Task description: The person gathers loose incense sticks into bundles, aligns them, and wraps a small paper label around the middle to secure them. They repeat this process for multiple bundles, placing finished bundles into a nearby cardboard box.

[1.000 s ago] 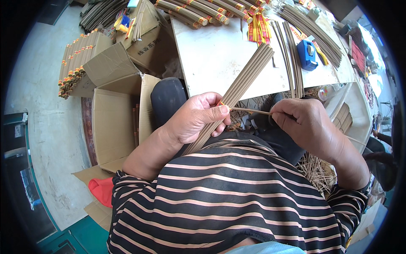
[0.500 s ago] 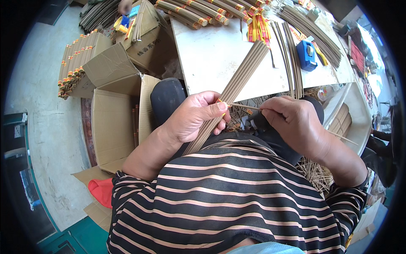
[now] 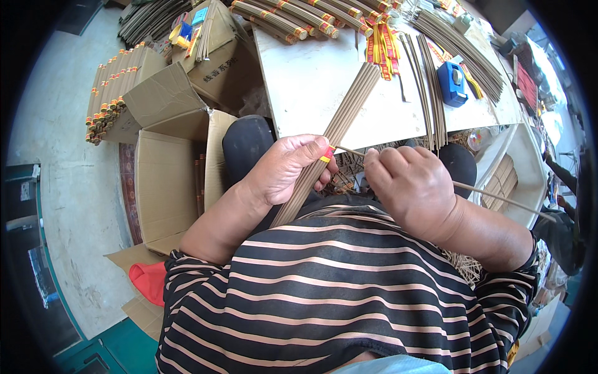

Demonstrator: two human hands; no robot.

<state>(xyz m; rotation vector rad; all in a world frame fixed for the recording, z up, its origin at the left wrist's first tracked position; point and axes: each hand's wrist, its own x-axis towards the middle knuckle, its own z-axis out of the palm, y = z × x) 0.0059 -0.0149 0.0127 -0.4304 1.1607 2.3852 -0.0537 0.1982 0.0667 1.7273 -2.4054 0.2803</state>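
My left hand (image 3: 277, 167) is closed around a slanting bundle of brown incense sticks (image 3: 354, 103). Its thumb presses beside a red and yellow paper band (image 3: 327, 154) wrapped round the bundle's middle. The lower end of the bundle rests near my striped shirt. In my right hand (image 3: 412, 192), fingers curled, is a single thin stick (image 3: 507, 201). One end of that stick reaches the bundle by the band; the other sticks out past my right wrist. Whether the tip goes under the band is hidden by my left fingers.
Ahead is a white table (image 3: 311, 81) with banded incense bundles (image 3: 293, 19), red and yellow paper strips (image 3: 383, 47), loose sticks (image 3: 430, 93) and a blue tape dispenser (image 3: 452, 83). An open cardboard box (image 3: 171, 181) stands at left, stacked bundles (image 3: 118, 87) beyond it.
My right hand has turned knuckles-up and shifted slightly left with the stick. The bundle has slid down a little in my left hand, and more of its paper band shows.
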